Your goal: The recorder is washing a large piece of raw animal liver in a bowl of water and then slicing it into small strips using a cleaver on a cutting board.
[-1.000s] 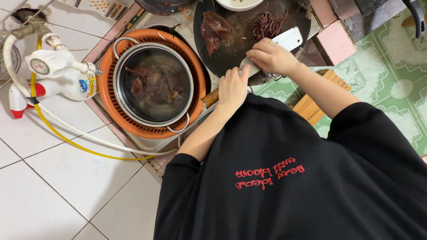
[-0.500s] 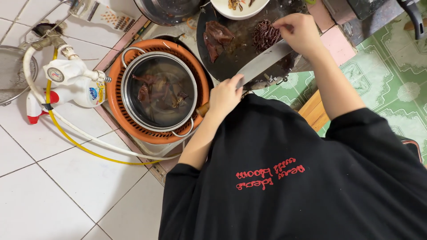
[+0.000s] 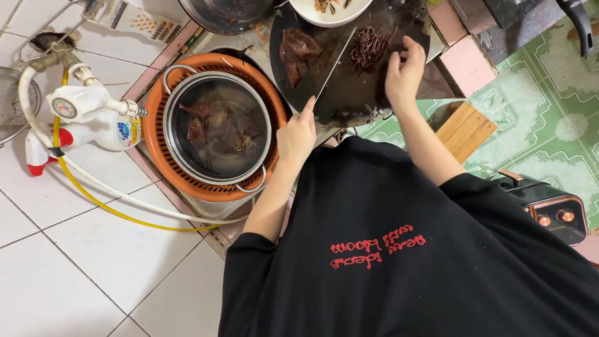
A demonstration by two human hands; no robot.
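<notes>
The left hand (image 3: 296,134) has its grip closed round the handle of a knife (image 3: 336,62), forefinger stretched along the spine; the blade is seen almost edge-on, a thin bright line slanting up across a dark round chopping board (image 3: 349,93). The right hand (image 3: 404,72) rests loosely open at the board's far side, its curled fingertips beside a heap of thin dark red shreds (image 3: 369,45); whether they actually pinch any strands is hard to tell from this angle. On the other side of the blade lies a flat piece of dark reddish-brown meat (image 3: 298,53). Above the board sits a white bowl (image 3: 327,9). Just beside the board is a steel pot (image 3: 215,128) of dark liquid with pieces floating in it, set inside an orange basket (image 3: 156,134). Beyond that stand a white spray bottle (image 3: 93,122) and a yellow hose (image 3: 93,196) on the white tiled floor (image 3: 75,268).
</notes>
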